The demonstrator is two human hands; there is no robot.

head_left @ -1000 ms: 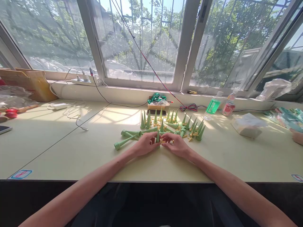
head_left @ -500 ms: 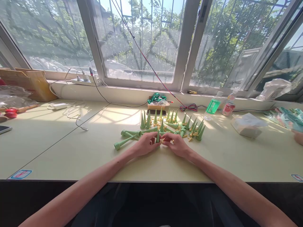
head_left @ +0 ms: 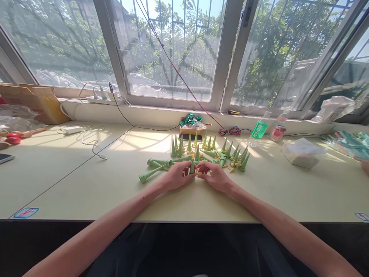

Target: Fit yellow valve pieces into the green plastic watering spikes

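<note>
Both of my hands rest together on the pale table (head_left: 86, 184) in front of a cluster of green cone spikes (head_left: 213, 148). My left hand (head_left: 175, 176) is closed round one upright green cone (head_left: 191, 167). My right hand (head_left: 215, 176) pinches a small yellow part (head_left: 198, 172) right beside that cone. Several more cones stand upright behind my hands, with small yellow pieces scattered among them. Three longer green spikes (head_left: 152, 169) lie flat to the left of my left hand.
A green-labelled bottle (head_left: 259, 130) and a pink one (head_left: 278, 130) stand at the back right, near a white tissue pack (head_left: 301, 152). Cables, a power strip (head_left: 99, 98) and a cardboard box (head_left: 40, 100) sit at the left. Another person's hand (head_left: 363, 164) shows at the far right edge.
My hands stay in the same place, with only slight finger movement on the cone and yellow part. The other person's hand at the right edge has drawn back a little.
</note>
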